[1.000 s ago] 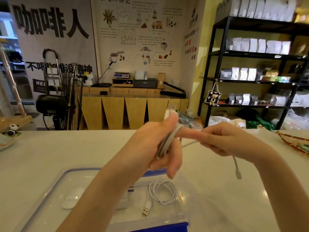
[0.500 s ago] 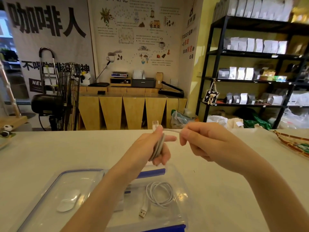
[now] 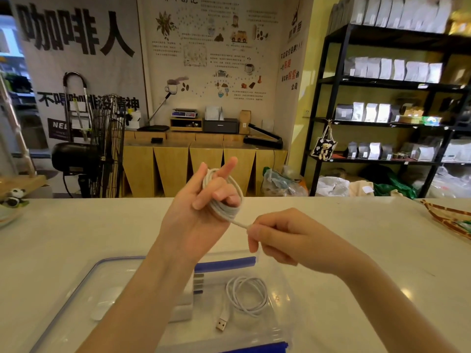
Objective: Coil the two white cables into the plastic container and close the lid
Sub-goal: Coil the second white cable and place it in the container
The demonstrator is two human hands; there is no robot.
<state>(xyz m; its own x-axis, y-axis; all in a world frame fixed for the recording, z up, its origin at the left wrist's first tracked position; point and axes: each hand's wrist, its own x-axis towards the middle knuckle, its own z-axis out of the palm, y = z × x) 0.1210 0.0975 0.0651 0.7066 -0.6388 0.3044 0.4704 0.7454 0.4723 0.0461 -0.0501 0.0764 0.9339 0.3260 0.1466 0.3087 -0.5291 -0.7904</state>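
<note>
My left hand (image 3: 196,215) is raised above the table, palm toward me, with a white cable (image 3: 224,205) looped several times around its fingers. My right hand (image 3: 277,238) pinches the free end of that cable just right of the coil. Below them, a clear plastic container (image 3: 277,273) with blue clasps holds a second white cable (image 3: 248,296), coiled, its USB plug lying at the front. The clear lid (image 3: 76,284) with a blue rim lies flat to the left of the container, partly hidden by my left forearm.
A white mouse-like object (image 3: 102,307) shows through the lid. A dish with a panda figure (image 3: 12,200) sits at the table's left edge and a patterned tray (image 3: 448,215) at the right edge. A fan, counter and black shelves stand behind the table.
My left hand turned palm toward me and rose, showing the coil around its fingers. My right hand dropped lower and to the right, pulling the cable's end taut from the coil.
</note>
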